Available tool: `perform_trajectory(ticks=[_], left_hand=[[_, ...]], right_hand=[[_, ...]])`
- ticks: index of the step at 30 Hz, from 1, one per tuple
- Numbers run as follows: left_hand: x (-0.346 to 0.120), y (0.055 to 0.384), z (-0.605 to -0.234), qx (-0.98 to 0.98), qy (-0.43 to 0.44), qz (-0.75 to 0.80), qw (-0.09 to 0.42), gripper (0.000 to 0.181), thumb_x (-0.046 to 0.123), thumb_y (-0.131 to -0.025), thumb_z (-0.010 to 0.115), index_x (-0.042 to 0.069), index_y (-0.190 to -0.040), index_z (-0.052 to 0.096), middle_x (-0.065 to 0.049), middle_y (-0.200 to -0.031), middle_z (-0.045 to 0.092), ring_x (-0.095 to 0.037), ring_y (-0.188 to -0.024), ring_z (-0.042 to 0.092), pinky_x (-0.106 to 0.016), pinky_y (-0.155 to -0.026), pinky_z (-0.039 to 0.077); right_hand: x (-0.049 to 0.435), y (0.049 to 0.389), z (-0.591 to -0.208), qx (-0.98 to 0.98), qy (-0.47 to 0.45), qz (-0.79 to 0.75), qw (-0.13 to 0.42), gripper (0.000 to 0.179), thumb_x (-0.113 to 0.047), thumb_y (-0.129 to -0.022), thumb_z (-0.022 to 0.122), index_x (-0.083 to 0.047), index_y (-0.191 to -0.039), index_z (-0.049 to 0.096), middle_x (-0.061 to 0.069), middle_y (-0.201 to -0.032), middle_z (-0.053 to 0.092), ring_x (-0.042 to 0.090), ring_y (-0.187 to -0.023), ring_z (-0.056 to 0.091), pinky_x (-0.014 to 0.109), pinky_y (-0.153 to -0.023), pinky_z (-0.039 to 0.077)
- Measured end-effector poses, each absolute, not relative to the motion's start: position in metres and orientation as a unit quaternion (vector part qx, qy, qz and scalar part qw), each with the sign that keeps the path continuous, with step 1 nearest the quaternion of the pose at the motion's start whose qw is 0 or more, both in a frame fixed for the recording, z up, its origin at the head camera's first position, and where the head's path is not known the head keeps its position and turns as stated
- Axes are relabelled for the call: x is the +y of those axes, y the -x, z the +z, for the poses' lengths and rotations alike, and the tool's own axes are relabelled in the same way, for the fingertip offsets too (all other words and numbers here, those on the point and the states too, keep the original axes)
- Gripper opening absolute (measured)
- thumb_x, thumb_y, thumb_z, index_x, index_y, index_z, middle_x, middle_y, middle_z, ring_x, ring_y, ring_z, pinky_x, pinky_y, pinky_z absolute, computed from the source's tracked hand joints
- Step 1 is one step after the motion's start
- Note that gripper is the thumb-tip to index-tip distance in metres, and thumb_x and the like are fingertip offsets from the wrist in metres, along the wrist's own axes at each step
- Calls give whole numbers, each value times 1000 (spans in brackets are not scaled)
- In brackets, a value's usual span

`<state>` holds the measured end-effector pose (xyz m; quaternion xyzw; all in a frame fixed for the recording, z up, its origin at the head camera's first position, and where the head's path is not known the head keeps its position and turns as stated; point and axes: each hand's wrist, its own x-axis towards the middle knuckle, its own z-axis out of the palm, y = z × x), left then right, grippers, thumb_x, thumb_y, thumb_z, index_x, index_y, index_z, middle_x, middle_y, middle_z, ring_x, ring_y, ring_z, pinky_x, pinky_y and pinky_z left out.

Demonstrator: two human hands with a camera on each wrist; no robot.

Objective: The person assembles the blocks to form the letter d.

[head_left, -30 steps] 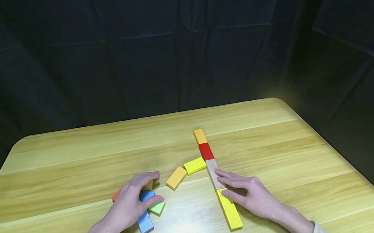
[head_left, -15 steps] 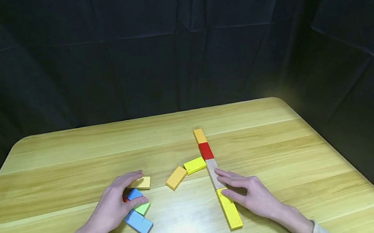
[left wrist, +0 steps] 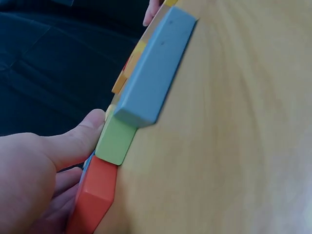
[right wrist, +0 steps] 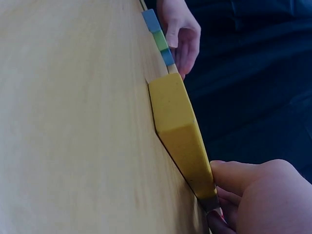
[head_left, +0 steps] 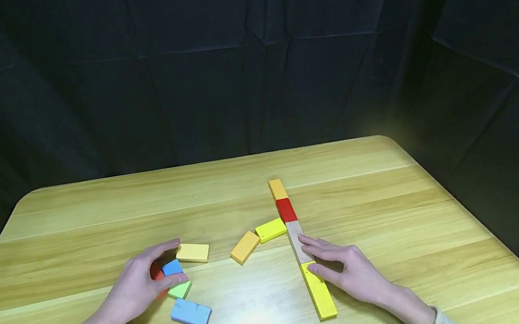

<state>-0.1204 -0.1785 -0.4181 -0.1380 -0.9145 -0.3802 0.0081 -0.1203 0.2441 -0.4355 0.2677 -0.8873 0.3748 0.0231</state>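
Note:
My left hand [head_left: 130, 283] lies over a small cluster of blocks on the left, fingers and thumb spread apart. Its thumb tip overlaps the green block [head_left: 180, 290] and the small blue block [head_left: 172, 267]. A red block [head_left: 157, 276] sits in the hollow of that hand, partly hidden. The fingertips reach the corner of a cream block [head_left: 193, 253]. My right hand [head_left: 352, 270] rests on a straight row, thumb on the long yellow block [head_left: 321, 299] and fingertips on the greyish-white block [head_left: 294, 234]. A red block [head_left: 286, 210] and an orange block [head_left: 277, 189] continue the row.
A light blue block [head_left: 191, 314] lies just in front of the left cluster. Between the hands, an orange block [head_left: 244, 247] lies slanted beside a yellow block [head_left: 270, 230] that reaches the row. Dark cloth [head_left: 211, 97] hangs behind the wooden table [head_left: 101, 232].
My left hand has moved left, and the red, small blue and green blocks moved with it. The light blue block has turned and the cream block has come into view. My right hand stayed put.

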Motion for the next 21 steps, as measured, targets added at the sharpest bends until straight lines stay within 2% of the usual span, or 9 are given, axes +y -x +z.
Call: perform_trajectory(ticks=[3, 7, 13, 17, 21], left_hand=[[-183, 122, -416, -918, 133, -374, -2, 69, 41, -80, 82, 12, -138, 59, -9, -133, 64, -25, -115, 61, -48, -97, 50], [-188, 124, -414, -920, 129, -369, -10, 67, 39, -81, 82, 12, -137, 59, -10, -131, 65, -28, -117, 61, -51, -99, 49], [-188, 124, -414, -923, 124, -364, -6, 63, 38, -83, 81, 12, -136, 60, -8, -128, 67, -26, -114, 62, -49, -98, 49], [-184, 123, -415, -926, 127, -354, 19, 54, 33, -86, 79, 13, -133, 63, -5, -125, 68, -21, -107, 62, -39, -90, 51], [-177, 125, -416, -925, 132, -354, 36, 48, 28, -88, 78, 12, -131, 64, -2, -114, 71, -14, -88, 60, -26, -73, 49]], right_hand=[[244, 120, -435, -887, -269, 375, 24, 42, -28, -96, 67, -13, -135, 63, -8, -148, 52, 24, -138, 48, 35, -114, 36], [243, 120, -436, -885, -269, 379, 24, 42, -28, -96, 67, -13, -135, 63, -8, -147, 53, 24, -138, 48, 31, -115, 35], [243, 120, -436, -885, -269, 379, 24, 42, -28, -96, 67, -13, -135, 63, -8, -147, 53, 23, -138, 48, 29, -114, 35], [243, 120, -435, -887, -269, 375, 25, 42, -28, -96, 67, -13, -135, 64, -8, -147, 53, 24, -137, 49, 33, -114, 37], [244, 120, -435, -887, -269, 375, 24, 42, -28, -96, 67, -13, -135, 64, -8, -147, 53, 24, -137, 49, 34, -114, 37]])
